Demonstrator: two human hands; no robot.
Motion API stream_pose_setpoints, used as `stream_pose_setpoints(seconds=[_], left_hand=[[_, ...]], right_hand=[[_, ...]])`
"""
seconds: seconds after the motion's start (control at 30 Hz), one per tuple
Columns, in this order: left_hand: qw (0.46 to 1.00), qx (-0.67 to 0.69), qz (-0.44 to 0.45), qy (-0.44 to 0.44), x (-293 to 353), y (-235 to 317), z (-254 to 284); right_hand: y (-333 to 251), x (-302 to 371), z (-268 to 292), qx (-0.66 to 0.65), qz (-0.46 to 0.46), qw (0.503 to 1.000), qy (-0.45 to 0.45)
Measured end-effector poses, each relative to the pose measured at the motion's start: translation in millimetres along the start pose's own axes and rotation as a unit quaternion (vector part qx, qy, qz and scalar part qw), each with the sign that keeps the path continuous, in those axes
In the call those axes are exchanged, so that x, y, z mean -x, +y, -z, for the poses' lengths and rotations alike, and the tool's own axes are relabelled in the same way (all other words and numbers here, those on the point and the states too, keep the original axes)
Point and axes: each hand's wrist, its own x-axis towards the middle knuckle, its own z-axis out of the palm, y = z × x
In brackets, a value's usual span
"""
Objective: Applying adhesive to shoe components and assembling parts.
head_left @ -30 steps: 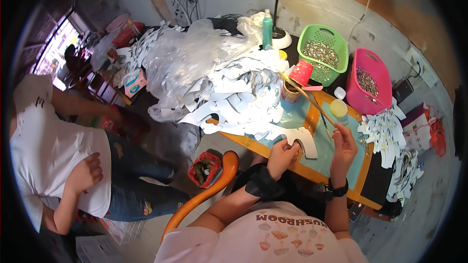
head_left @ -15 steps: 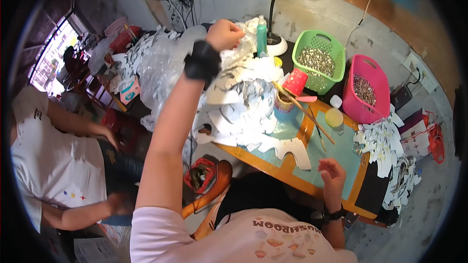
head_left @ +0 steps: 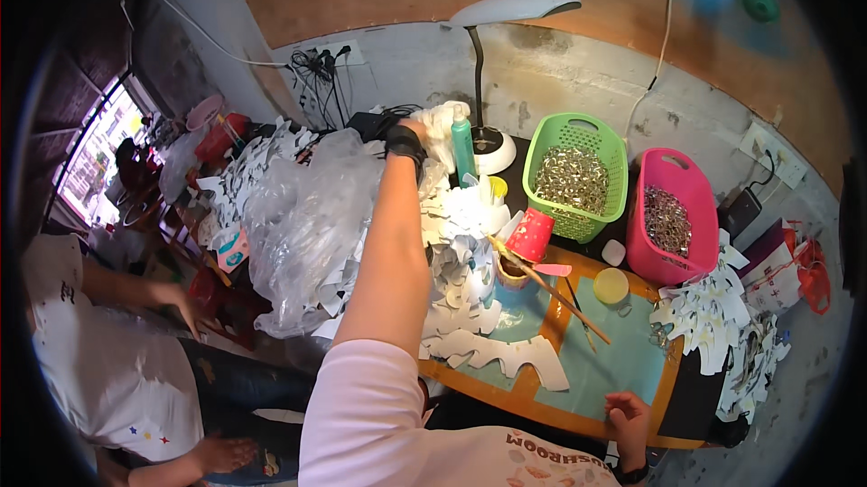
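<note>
My left arm stretches to the back of the table. My left hand [head_left: 414, 129], above a black wristband [head_left: 405, 145], is beside a bunched white cloth [head_left: 441, 126] and a green bottle [head_left: 463, 146]; its fingers are mostly hidden. Under that arm lie piles of white curved cut pieces [head_left: 458, 272] and a large clear plastic bag [head_left: 307, 216]. My right hand [head_left: 627, 417] is over the table's front edge, fingers loosely bent and apart, holding nothing visible. A brush [head_left: 562, 299] leans on a pot [head_left: 515, 278] beside a red cup [head_left: 530, 236].
A green basket [head_left: 578, 130] and a pink basket [head_left: 643, 243] hold small metal parts. A desk lamp [head_left: 495, 155] stands at the back. More cut pieces [head_left: 709, 317] lie at right. A yellow-lidded jar [head_left: 611, 286] sits near the middle. Another person [head_left: 126, 370] is at left.
My left hand has gone from above the white pile down to the table's back, by the cloth. My right hand stays near the front edge. The view has tilted up.
</note>
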Motion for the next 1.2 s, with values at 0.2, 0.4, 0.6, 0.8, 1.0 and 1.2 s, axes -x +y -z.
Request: stream_pose_setpoints(seconds=[0.2,0.4,0.6,0.8,1.0,1.2], left_hand=[[0.781,0.537,0.082,0.308,53.7,-16.0,86.8],[0.329,0.890,-0.083,0.305,161.4,-33.6,189.3],[0.322,0.880,-0.247,0.247,308.6,3.6,246.1],[0.450,0.832,-0.206,0.251,461.8,130.6,201.1],[0.364,0.911,-0.168,0.094,537.7,210.8,133.8],[0.509,0.842,-0.173,0.034,560.5,246.1,85.3]], right_hand=[[0.8,1.7,3.4,0.011,-0.029,0.999,0.032],[-6.2,3.1,-2.7,0.023,0.050,0.997,-0.046],[-79.1,-18.0,-43.6,0.033,0.261,0.954,-0.144],[-176.9,-16.5,-143.4,0.118,0.535,0.832,-0.092],[-123.3,-10.8,-183.9,0.107,0.355,0.915,-0.158],[-72.2,-3.5,-170.3,0.122,0.339,0.922,-0.143]])
